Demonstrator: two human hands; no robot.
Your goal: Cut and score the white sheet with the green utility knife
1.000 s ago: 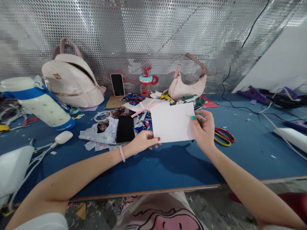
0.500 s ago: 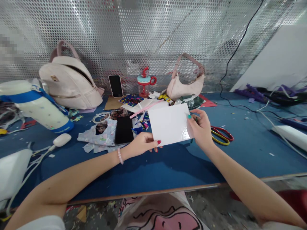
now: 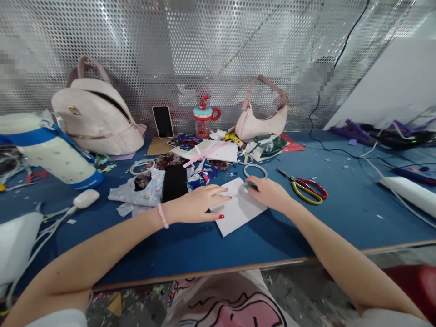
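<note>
Left hand [image 3: 195, 204], right hand [image 3: 269, 193] with one pen [image 3: 250, 186], one white card [image 3: 238, 212]

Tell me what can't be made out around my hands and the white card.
Head view:
Green thing: the right hand covers all but its tip.
White card: its left part lies under the left hand.
Blurred patch on the mesh wall: unreadable.
White bottle: cut off by the left edge.
</note>
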